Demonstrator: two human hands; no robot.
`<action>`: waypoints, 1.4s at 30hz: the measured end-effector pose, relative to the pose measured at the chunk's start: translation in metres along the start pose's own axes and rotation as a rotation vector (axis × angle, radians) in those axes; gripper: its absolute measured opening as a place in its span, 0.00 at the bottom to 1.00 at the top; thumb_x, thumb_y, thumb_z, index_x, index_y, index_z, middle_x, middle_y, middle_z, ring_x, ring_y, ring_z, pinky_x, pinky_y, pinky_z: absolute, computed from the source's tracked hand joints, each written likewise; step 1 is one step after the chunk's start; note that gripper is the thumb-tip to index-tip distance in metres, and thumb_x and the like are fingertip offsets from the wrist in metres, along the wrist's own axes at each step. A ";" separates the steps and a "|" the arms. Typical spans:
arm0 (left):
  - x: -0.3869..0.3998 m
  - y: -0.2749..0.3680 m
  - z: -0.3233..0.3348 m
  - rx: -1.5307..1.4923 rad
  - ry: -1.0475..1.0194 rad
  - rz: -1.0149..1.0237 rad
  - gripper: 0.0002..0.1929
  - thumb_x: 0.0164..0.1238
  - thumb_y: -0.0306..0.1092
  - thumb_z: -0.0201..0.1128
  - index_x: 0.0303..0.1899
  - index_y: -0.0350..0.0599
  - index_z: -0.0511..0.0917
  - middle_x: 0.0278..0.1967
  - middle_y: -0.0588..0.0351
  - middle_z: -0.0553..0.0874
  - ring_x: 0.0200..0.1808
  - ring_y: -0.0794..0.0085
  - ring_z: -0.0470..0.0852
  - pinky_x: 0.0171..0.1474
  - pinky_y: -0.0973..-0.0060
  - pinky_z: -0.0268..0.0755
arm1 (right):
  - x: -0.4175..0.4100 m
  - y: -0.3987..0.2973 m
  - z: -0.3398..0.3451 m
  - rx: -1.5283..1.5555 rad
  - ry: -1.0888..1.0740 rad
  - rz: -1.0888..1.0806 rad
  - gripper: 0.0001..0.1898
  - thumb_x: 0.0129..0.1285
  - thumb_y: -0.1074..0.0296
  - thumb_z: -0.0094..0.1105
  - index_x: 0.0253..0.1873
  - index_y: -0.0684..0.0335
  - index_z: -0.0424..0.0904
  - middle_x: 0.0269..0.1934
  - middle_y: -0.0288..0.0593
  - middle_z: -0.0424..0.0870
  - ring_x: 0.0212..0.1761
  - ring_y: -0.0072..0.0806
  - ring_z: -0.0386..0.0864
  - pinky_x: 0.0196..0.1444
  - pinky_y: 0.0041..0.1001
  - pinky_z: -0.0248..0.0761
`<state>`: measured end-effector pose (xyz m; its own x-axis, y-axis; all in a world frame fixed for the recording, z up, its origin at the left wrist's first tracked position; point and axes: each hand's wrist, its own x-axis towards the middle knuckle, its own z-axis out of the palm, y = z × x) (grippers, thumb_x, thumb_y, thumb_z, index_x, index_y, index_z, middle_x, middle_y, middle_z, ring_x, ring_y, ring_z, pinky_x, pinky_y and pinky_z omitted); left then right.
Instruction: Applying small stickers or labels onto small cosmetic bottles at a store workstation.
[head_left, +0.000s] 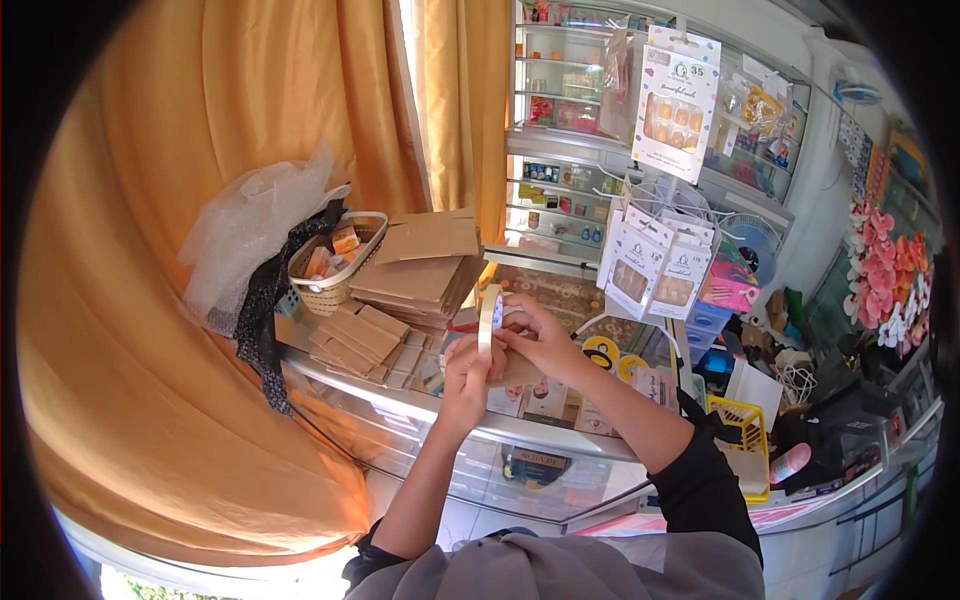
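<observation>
Both hands are close together above a glass display counter (544, 441). My left hand (472, 375) grips the lower edge of a roll of clear or pale adhesive tape (487, 319), which stands upright. My right hand (534, 334) is at the roll's right side, its fingers bent at the tape; whether they pinch its end is too small to tell. A piece of brown cardboard (517, 373) lies beneath the hands, partly hidden by them. Left of the hands, small folded cardboard pieces (360, 341) lie near the counter's front edge, with a stack of larger flattened cardboard (416, 281) behind them.
A wicker-like plastic basket (330, 292) holding small packages stands at the left, beside bubble wrap (255, 232) and a black patterned cloth (262, 337). On the right are a rack of false-nail packs (637, 262) and a yellow plastic basket (757, 427). Orange curtains (187, 360) hang left.
</observation>
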<state>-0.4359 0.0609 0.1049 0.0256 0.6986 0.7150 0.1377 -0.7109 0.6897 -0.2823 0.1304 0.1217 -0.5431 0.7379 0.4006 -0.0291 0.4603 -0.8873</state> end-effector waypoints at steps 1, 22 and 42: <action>0.001 0.001 0.001 -0.001 -0.001 0.002 0.18 0.73 0.37 0.44 0.21 0.45 0.70 0.26 0.60 0.77 0.40 0.69 0.75 0.55 0.68 0.57 | 0.000 -0.001 0.000 -0.014 -0.003 0.004 0.19 0.67 0.76 0.57 0.60 0.60 0.64 0.40 0.38 0.83 0.43 0.19 0.79 0.45 0.19 0.69; -0.002 0.007 0.001 0.172 0.005 0.023 0.12 0.71 0.33 0.47 0.30 0.43 0.76 0.32 0.57 0.80 0.43 0.65 0.76 0.56 0.68 0.58 | -0.001 -0.002 0.001 0.010 0.033 0.050 0.24 0.66 0.76 0.58 0.65 0.58 0.62 0.37 0.36 0.82 0.40 0.17 0.78 0.41 0.18 0.68; 0.003 0.006 0.005 0.050 0.029 -0.099 0.19 0.76 0.36 0.42 0.23 0.43 0.72 0.25 0.60 0.77 0.34 0.69 0.74 0.51 0.68 0.59 | 0.001 0.001 0.001 0.005 0.054 0.043 0.23 0.67 0.75 0.58 0.64 0.58 0.62 0.36 0.35 0.82 0.38 0.17 0.78 0.41 0.18 0.66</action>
<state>-0.4302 0.0593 0.1108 -0.0188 0.7619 0.6474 0.1872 -0.6334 0.7509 -0.2837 0.1310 0.1208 -0.4975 0.7826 0.3742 -0.0115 0.4254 -0.9049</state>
